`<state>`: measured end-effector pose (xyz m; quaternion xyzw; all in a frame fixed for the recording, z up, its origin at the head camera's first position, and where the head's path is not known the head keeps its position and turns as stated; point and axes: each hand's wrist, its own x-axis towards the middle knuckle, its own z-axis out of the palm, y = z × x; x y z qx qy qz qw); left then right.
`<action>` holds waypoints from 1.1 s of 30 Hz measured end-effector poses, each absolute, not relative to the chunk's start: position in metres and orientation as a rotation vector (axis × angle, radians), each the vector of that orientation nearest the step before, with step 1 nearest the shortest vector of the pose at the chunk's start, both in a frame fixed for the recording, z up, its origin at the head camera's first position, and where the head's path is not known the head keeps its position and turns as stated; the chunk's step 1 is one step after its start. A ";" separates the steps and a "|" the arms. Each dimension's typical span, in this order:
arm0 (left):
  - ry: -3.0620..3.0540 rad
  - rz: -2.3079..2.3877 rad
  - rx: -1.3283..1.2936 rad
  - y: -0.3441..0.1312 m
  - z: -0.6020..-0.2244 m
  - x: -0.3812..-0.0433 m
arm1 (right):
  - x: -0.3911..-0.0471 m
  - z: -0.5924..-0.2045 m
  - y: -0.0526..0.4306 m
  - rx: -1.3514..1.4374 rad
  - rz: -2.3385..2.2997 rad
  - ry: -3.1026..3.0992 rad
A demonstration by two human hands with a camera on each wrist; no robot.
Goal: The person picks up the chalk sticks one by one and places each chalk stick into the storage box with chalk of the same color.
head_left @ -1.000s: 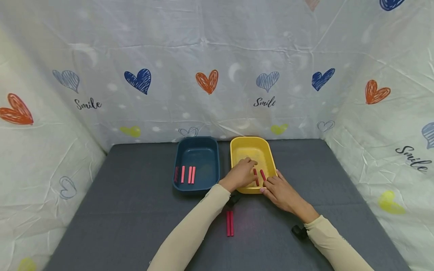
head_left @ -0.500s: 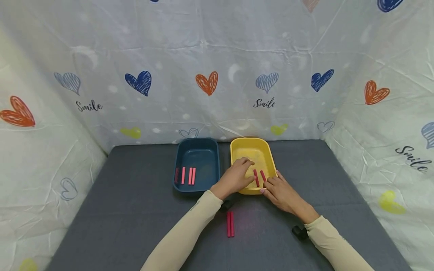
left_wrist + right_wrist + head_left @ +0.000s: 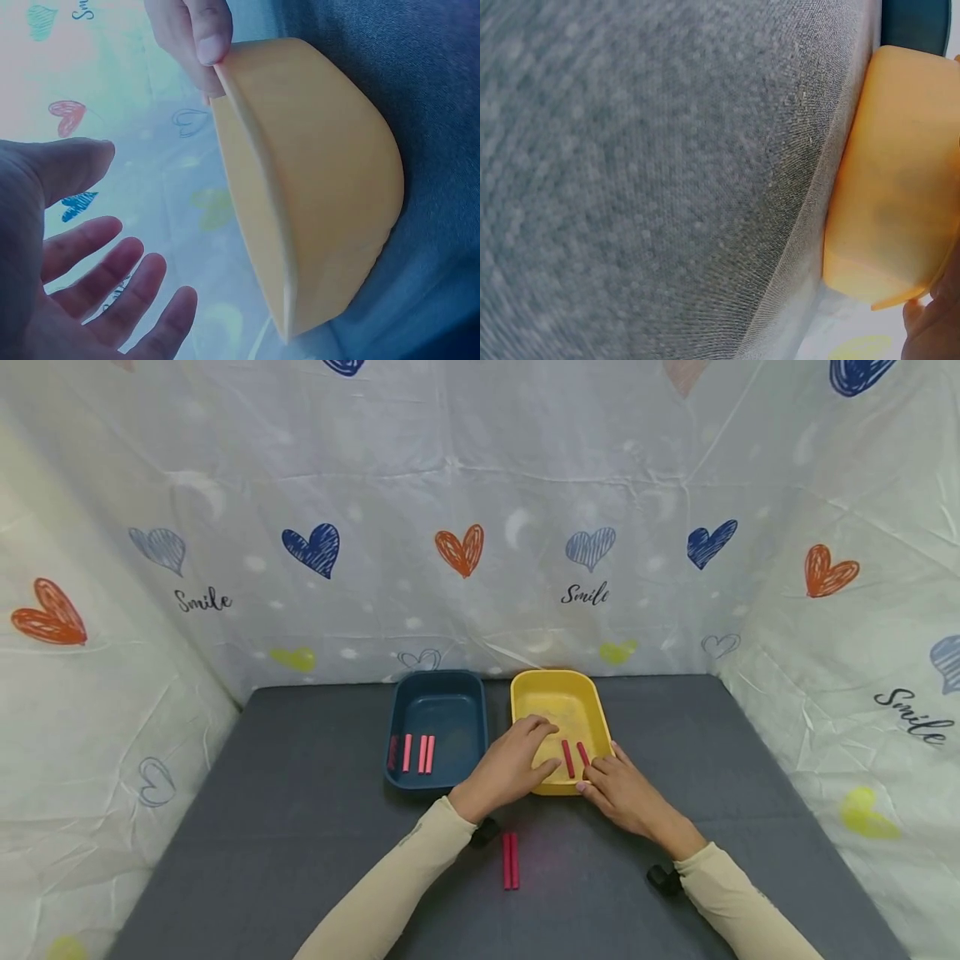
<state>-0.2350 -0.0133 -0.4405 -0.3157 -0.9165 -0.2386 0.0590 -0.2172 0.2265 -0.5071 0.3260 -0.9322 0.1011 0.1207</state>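
Observation:
My left hand (image 3: 502, 775) hovers over the left side of the yellow tray (image 3: 553, 677), thumb and fingers spread apart. The left wrist view shows that hand (image 3: 94, 300) holding nothing, apart from the tray's wall (image 3: 330, 165). At the tray's front right corner, my right hand (image 3: 624, 792) pinches the rim, thumb outside and fingers over the inside. Two short dark red sticks lie in this tray, a left one (image 3: 567, 759) and a right one (image 3: 582, 754) close to my right fingers. In the right wrist view only part of the right hand (image 3: 939, 322) shows.
A dark blue tray (image 3: 438, 677) stands to the left, with several short pink sticks (image 3: 407, 752) inside. Two longer red sticks (image 3: 511, 862) lie side by side on the grey cloth (image 3: 300, 827) in front. A patterned curtain (image 3: 390, 568) rises behind the table.
My left hand has drawn back left and toward me, away from the red sticks in the yellow tray. The right hand keeps its hold on the rim.

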 end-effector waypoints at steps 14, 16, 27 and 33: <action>-2.750 -0.811 -0.780 -0.042 -0.442 -0.213 | -0.218 -0.508 0.228 0.941 0.324 -2.768; -2.758 -0.862 -0.730 -0.047 -0.443 -0.209 | -0.218 -0.508 0.227 0.941 0.333 -2.778; -2.800 -0.901 -0.570 -0.072 -0.453 -0.190 | -0.218 -0.509 0.228 0.920 0.312 -2.786; -2.796 -0.908 -0.593 -0.082 -0.458 -0.177 | -0.218 -0.508 0.228 0.915 0.326 -2.780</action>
